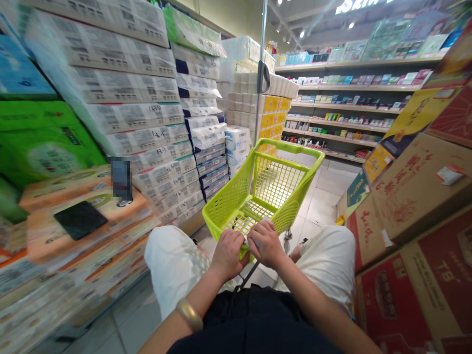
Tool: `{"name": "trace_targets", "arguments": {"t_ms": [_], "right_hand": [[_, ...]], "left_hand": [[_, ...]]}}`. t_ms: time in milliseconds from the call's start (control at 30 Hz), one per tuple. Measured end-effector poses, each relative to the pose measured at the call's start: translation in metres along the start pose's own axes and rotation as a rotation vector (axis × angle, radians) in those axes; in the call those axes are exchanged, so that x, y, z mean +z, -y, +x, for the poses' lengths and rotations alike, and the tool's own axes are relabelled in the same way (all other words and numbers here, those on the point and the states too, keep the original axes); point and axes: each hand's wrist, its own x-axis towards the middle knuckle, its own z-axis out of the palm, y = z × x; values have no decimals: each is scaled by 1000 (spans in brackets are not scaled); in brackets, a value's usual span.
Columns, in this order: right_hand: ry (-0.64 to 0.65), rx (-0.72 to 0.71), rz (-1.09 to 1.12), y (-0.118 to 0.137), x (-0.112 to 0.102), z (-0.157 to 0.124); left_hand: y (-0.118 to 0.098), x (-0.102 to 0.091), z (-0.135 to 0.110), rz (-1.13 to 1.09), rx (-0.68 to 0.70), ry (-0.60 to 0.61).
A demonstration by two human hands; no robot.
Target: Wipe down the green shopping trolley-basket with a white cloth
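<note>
Both forearms reach forward and down from the bottom of the view, meeting at the near rim of a lime-green shopping basket [273, 189]. The left hand [227, 254] curls its fingers over that rim, knuckles up, closed around the plastic edge; a gold bangle [189, 314] sits on its forearm. The right hand [266, 243] lies just beside it, touching or nearly touching, fingers likewise folded down over the same rim in a closed grip. What the fingertips do under the rim is hidden.

The basket stands on the tiled floor [324, 194] of a shop aisle, directly ahead of the person's knees, which are clothed in white fabric. It is a bright yellow-green plastic tub with mesh walls and a slatted bottom, tilted so its open mouth faces the camera. Nothing shows inside it. A grey metal pull handle [261, 78] rises upright from its far side.

To the left, stacked packs of tissue paper [147, 123] form a tall wall, and a dark phone [80, 219] lies on orange packs nearer by. To the right, brown and red cardboard cartons [413, 196] are piled close. Shelves [350, 93] with small goods line the far wall.
</note>
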Motion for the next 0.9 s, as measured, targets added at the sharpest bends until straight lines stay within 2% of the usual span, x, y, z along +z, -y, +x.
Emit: {"name": "trace_targets", "arguments": {"t_ms": [67,200,333,467,533,600,733,800,900], "right_hand": [[16,-13,2,-12,-6,3],[-93,102,22,-35,-15,10],[-166,166,15,-16,-3,6],[-84,46,15,9,6,-1],[-14,-16,-6,4,2,1],[16,-21,-23,-10,-5,5],[-68,104,-26,-36,-15,12],[-126,165,-28,-34,-12,11],[-156,169,-25,-12,-1,4]], "left_hand": [[0,-1,0,0,-7,2],[-1,1,2,-22,-24,15],[-2,4,3,-3,-42,5],[1,3,1,7,-14,14],[2,1,1,16,-13,23],[3,0,1,18,-22,25],[1,1,2,-4,-32,28],[0,2,3,-2,-41,19],[-1,4,3,20,-46,0]]}}
